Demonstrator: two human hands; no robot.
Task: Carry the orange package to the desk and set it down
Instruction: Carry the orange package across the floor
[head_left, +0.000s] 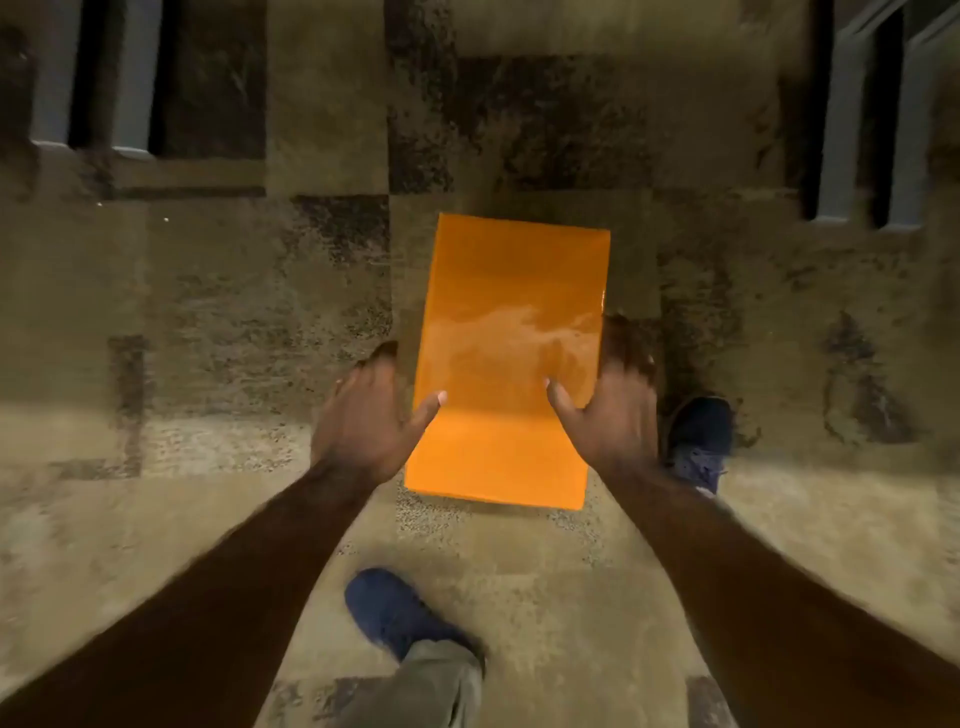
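1. Two stages are standing out, and by my reading only the first is under way: the orange package (506, 364) is being carried at about waist height above the floor, while the setting-down is not yet begun, since no desk is showing anywhere in the view

2. Underfoot, a patchwork carpet (208, 312) of tan and dark mottled squares is filling nearly the whole picture, looking flat and free of obstacles along the path ahead

3. Along the top corners, grey upright furniture legs (132, 78) on the left and more grey uprights (836, 130) on the right are hinting at furniture close by; whether either belongs to the desk I cannot tell

4. Below the package, two dark blue shoes are appearing mid-stride, one (395, 613) back near the bottom, the other (698, 441) forward just beside the right wrist

5. Smallest of all, the grip: the left hand (363, 421) and right hand (613, 410) are pressing the package's long edges from either side, thumbs lying on the glossy top face, fingers curling around the edges and partly hidden, so the package is being clamped between both palms, level and pointing away from the body
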